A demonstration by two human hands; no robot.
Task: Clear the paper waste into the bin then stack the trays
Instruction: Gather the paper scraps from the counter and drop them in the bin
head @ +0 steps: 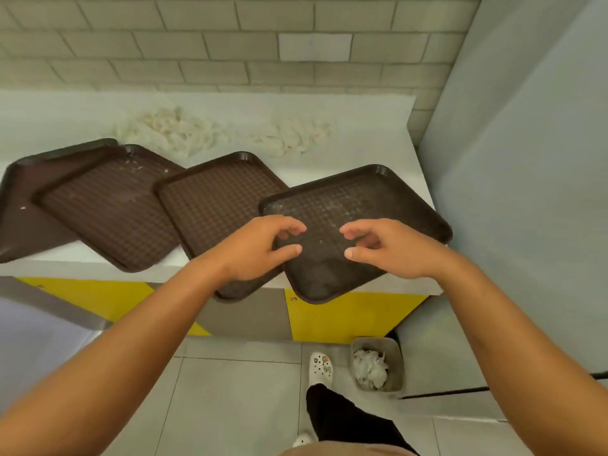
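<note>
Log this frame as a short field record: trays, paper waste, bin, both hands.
trays: four brown trays spread overlapping along the counter, unstacked
paper waste: crumpled paper on counter behind trays
bin: bin on floor, holds paper
left hand: left hand over rightmost tray, fingers curled, holding nothing
right hand: right hand likewise

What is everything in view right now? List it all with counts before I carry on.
trays: four, dark brown, overlapping in a row along the counter, the two nearest overhanging its front edge
loose paper waste: two whitish heaps, on the counter behind the trays
counter: one, white top, yellow and grey front
bin: one, grey, on the floor at lower right, crumpled white paper inside
wall: grey tiles, behind the counter
floor: pale tiles
clogs: two, white, on the floor
left hand: fingers loosely curled, holding nothing, over the rightmost tray
right hand: same, beside it
</note>
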